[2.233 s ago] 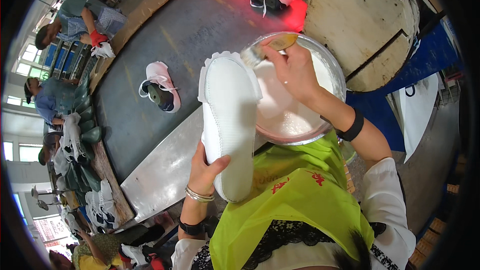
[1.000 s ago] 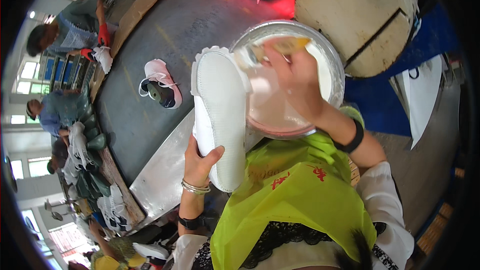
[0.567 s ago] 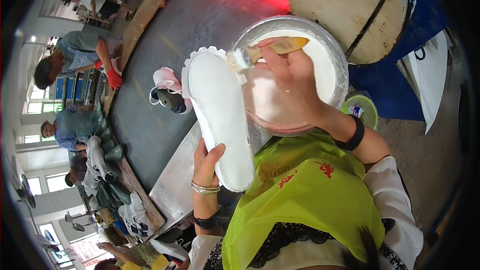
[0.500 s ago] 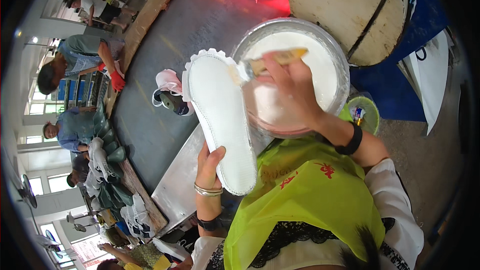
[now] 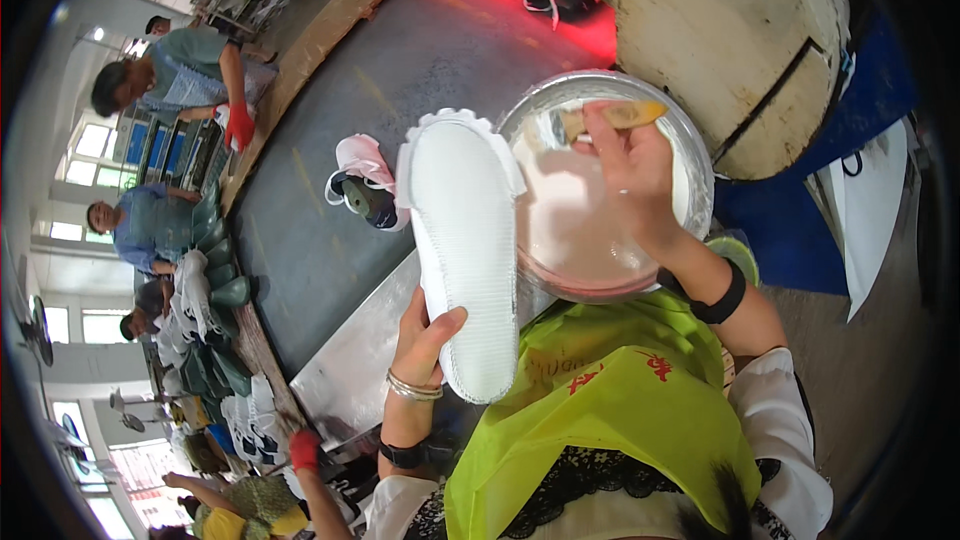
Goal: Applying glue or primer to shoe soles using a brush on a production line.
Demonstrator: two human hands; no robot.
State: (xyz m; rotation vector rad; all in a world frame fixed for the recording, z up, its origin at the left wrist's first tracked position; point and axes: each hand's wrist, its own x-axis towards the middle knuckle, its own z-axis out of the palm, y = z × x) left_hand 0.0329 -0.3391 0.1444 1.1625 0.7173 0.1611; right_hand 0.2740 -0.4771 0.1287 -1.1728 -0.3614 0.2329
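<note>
Several white sneakers [image 5: 192, 292] lie well left of both grips, beside dark green foot-shaped forms [image 5: 232, 292]. A pink-and-dark sneaker [image 5: 368, 190] rests on the grey surface [image 5: 300, 275], beyond and left of the left hand [image 5: 422, 340]. That hand pinches the near end of a white shoe [image 5: 465, 240], thumb on its flat face, scalloped end pointing away from the grip. Right of it, a round basin [image 5: 703, 190] of white liquid [image 5: 580, 215] sits beneath the right hand [image 5: 638, 170], whose thumb and fingers pinch a brush [image 5: 635, 115], bristles left of the grip and apart from the white shoe.
</note>
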